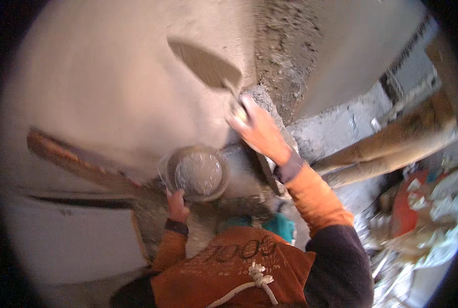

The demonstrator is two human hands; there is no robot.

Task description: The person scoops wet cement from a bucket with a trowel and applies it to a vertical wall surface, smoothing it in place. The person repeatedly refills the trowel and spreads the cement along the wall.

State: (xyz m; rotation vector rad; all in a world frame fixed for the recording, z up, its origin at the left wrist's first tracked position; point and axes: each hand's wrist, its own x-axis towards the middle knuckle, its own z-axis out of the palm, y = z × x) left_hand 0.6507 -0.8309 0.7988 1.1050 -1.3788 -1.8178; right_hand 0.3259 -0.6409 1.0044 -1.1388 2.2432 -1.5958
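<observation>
motion blur softens the right hand (259,131), so its single fingers are hard to tell apart, and they cover nearly all of the handle of the trowel (206,62); even so, they look closed together around that handle. the trowel's blade, pointed and grey-brown, reaches up and to the left beyond those fingers, in front of the pale wall (105,77), and whether it touches the wall cannot be told. the left hand (177,205) is only partly visible: its fingers are clamped on the lower left edge of a round bowl (208,195), and whatever part of them lies beneath it is hidden. the bowl sits just above and to the right of the left fingers, and below and to the left of the right ones; the wet grey mix (200,169) inside it shows a shiny, blurred surface. beyond the right fingers, up and to the right, runs a rough, crumbly strip (285,56). well to the left of the left fingers a long brown bar (80,159) slants across. far right of the right fingers, a wooden beam (393,136) is cut off by the dark fisheye rim, and the red and whitish clutter (411,205) below it is too smeared to make out.
</observation>
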